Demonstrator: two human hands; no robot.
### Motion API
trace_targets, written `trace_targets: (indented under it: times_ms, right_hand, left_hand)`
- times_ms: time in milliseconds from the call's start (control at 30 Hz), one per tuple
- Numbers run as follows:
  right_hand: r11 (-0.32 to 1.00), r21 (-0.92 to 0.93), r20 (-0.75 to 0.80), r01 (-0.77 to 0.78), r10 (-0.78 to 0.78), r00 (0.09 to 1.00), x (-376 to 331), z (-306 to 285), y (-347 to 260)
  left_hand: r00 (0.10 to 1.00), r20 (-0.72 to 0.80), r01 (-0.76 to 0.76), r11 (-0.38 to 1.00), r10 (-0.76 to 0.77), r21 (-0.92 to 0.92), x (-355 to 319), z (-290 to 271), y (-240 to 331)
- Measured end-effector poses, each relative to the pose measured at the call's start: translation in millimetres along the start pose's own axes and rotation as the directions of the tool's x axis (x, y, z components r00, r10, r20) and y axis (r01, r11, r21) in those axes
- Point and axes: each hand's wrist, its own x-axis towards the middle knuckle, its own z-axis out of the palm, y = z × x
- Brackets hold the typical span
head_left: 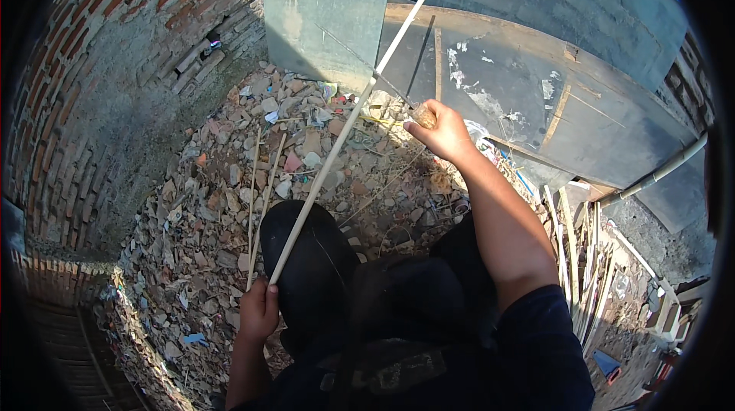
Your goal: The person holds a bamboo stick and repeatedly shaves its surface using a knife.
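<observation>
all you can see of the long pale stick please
The pale stick looks like wood or bamboo, long, thin and straight. It slants up to the right, lower end gripped in the left hand. The knife in the right hand crosses its upper half, seemingly touching. Whether it touches the knee is unclear.

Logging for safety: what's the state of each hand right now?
Left hand: closed, holding the pale stick near its lower end.
Right hand: closed, holding a knife by its handle.
</observation>
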Motion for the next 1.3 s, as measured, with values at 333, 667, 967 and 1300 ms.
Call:
trace_targets:
  times_ms: [333, 667, 967, 1300]
  right_hand:
    - [0.969, -0.097, 0.105, 0.227, -0.217, 0.970, -3.3, 9.9, -5.3]
    - [0.845, -0.408, 0.402, 0.346, -0.173, 0.899, -12.5, 10.9, -28.1]
    - [0.843, -0.437, 0.388, 0.313, -0.137, 0.911, -16.9, 24.4, -33.1]
    - [0.947, -0.315, 0.270, 0.067, 0.021, 0.963, -4.1, 41.3, -18.1]
  left_hand:
    - [0.997, -0.049, 0.075, 0.972, -0.066, 0.221, -7.6, -0.2, 19.7]
    - [0.985, -0.014, 0.172, 0.970, -0.172, 0.170, -4.9, 5.6, 15.1]
    - [0.991, -0.010, 0.131, 0.977, -0.131, 0.166, -5.0, 7.2, 20.9]
    - [0.994, -0.059, 0.110, 0.943, -0.096, 0.313, -1.2, 12.8, 19.6]
